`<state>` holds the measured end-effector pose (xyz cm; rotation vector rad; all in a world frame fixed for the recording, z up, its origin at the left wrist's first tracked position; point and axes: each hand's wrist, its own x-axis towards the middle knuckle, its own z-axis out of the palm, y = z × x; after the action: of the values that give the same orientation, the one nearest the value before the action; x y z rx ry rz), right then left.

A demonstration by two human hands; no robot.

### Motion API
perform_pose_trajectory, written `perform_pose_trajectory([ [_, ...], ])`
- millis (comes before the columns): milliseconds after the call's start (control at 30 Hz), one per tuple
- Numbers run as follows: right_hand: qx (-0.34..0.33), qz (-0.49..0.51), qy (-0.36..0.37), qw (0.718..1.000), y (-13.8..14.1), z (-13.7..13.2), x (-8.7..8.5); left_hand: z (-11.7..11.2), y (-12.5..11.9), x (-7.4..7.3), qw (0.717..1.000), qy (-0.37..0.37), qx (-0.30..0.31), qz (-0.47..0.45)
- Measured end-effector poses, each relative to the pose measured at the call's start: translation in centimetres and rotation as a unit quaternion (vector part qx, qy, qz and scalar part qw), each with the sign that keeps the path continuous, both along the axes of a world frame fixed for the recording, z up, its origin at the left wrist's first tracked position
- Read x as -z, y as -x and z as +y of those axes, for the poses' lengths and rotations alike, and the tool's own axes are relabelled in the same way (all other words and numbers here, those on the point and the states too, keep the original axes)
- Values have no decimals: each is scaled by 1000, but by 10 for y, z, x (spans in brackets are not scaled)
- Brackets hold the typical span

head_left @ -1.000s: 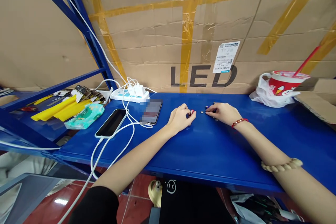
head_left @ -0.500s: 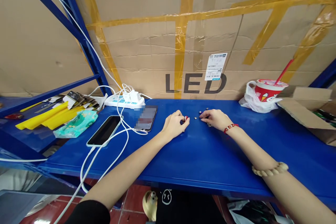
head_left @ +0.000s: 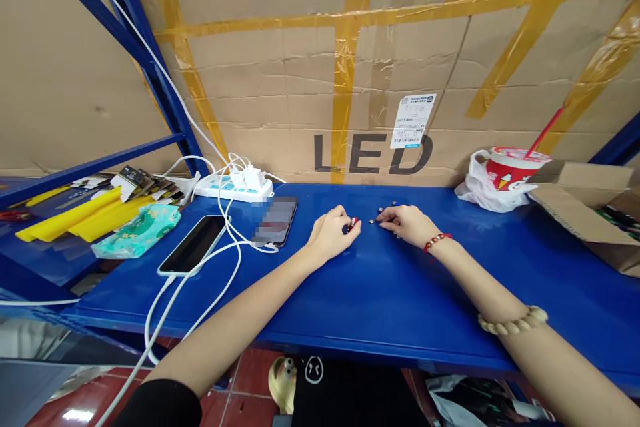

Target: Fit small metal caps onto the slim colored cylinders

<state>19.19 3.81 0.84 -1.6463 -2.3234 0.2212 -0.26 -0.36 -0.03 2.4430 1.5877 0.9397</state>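
My left hand (head_left: pixel 333 235) is closed with its fingers curled over the blue table (head_left: pixel 400 293). A small red and dark piece (head_left: pixel 354 221) shows between its thumb and fingers; its kind is too small to tell. To the right, my right hand (head_left: pixel 409 224) has thumb and fingertips pinched together, low over the tabletop. Whatever lies in that pinch is hidden. Just left of its fingertips sits a tiny round metal piece (head_left: pixel 371 221). More tiny pieces, one a shiny bit (head_left: pixel 380 209), lie behind the right fingers, partly covered.
Left of my hands lie two phones, a dark one (head_left: pixel 284 217) and a pale-cased one (head_left: pixel 193 245), with white cables and a power strip (head_left: pixel 235 188). A red cup (head_left: pixel 510 170) in a plastic bag and an open carton (head_left: pixel 580 213) stand at right. Cardboard (head_left: pixel 280 93) backs the table.
My right fingertips have come slightly nearer the tiny round metal piece. The left hand keeps its grip and place. The whole view has shifted a little.
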Motion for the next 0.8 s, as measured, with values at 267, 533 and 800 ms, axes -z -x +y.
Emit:
perform_pose_trajectory([
  [267,-22,9,-40,999,-3,2,3,0,-1,0,1000,3,1,2],
  [533,-18,4,-22,1000,-3,3,5,1,0,1,1000,-6,1,5],
  [800,-47,47,-27,997,1,3,10,1,2,-3,1000,12,1,6],
])
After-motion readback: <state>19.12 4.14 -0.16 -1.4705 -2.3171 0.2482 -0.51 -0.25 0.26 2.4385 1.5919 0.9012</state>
